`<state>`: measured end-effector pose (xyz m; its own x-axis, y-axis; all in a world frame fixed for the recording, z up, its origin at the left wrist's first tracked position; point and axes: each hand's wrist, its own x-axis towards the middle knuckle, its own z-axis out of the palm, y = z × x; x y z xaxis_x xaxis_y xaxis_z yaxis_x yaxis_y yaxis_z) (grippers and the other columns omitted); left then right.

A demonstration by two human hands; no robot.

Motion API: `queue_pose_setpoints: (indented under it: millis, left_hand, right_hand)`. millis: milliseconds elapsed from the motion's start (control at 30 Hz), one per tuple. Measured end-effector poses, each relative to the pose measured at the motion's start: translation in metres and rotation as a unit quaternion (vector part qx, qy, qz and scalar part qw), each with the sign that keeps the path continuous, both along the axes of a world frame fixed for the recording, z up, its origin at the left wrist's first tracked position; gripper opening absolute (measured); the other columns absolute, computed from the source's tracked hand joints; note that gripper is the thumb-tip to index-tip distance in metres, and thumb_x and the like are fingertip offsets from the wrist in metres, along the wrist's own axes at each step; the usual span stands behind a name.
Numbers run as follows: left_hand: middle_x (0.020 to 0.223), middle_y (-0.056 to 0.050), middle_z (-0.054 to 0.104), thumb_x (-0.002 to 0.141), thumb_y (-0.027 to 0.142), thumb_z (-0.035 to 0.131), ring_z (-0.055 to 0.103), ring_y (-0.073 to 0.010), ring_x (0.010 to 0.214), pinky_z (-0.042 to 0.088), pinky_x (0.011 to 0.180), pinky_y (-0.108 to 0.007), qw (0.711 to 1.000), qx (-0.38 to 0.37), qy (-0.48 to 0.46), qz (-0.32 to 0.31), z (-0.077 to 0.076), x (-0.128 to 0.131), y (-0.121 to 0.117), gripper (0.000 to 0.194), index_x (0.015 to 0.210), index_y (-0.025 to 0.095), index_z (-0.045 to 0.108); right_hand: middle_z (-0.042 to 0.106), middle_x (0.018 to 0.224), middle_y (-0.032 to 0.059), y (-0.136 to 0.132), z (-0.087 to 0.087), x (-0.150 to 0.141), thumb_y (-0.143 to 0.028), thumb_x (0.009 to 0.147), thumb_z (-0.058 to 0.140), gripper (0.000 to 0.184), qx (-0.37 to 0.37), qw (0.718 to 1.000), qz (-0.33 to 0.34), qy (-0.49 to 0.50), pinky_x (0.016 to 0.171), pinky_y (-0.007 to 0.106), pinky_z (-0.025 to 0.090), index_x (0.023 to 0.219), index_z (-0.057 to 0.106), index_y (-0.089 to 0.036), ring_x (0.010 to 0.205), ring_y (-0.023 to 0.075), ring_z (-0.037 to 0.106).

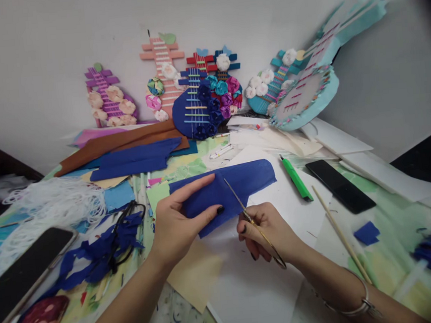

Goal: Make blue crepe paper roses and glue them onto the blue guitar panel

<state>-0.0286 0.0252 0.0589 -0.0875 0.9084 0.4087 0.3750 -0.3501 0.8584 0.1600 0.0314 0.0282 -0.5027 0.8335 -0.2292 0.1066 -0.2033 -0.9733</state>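
A dark blue sheet [235, 182], cloth or crepe paper by its look, is held up over the white paper in the middle of the table. My left hand [180, 216] pinches it from the left, thumb on the near face and forefinger along its top. Gold-handled scissors [262, 231] are in my right hand [263, 230], with fingers round the handles. The slim blades point up and left across the front of the sheet. Whether they are cutting into it I cannot make out.
Decorated toy guitars, one navy [192, 103], lean on the wall. A green cutter [296, 179], a black phone [340, 185], a wooden stick [340, 233] and a blue scrap [366, 232] lie right. Left are white cord [55, 209], blue scraps [92, 258] and another phone [27, 281].
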Motion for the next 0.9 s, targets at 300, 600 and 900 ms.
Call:
queue_pose_setpoints:
  millis: [300,600,900]
  left_hand:
    - [0.122,-0.003,0.066,0.068,0.024,0.078,0.060,-0.0228,0.113,0.052,0.095,-0.033,0.999,-0.001,-0.035,-0.020,-0.0029,0.0012,-0.0009,0.053,0.119,0.027,0.064]
    - [0.129,-0.003,0.061,0.068,0.023,0.079,0.055,-0.0229,0.121,0.048,0.099,-0.031,0.997,0.002,-0.063,-0.050,-0.0061,0.0042,0.0004,0.061,0.125,0.026,0.059]
    - [0.126,-0.003,0.063,0.067,0.022,0.079,0.058,-0.0219,0.117,0.048,0.100,-0.032,0.997,-0.001,-0.052,-0.061,-0.0086,0.0098,-0.0036,0.059,0.123,0.026,0.060]
  right_hand:
    - [0.049,0.035,-0.0033,-0.0019,0.0020,0.0004,-0.057,0.075,0.063,0.046,0.031,0.999,0.016,0.027,0.027,0.014,0.023,0.060,0.054,-0.015,0.024,0.0035,0.036]
    - [0.049,0.035,-0.0009,-0.0019,0.0029,0.0013,-0.071,0.073,0.056,0.058,0.056,0.997,0.020,0.049,0.028,0.016,0.024,0.059,0.054,-0.014,0.025,0.0048,0.037]
    - [0.049,0.035,-0.0016,-0.0013,0.0040,0.0004,-0.072,0.070,0.058,0.059,0.037,0.998,0.005,0.050,0.028,0.016,0.024,0.059,0.054,-0.014,0.025,0.0048,0.037]
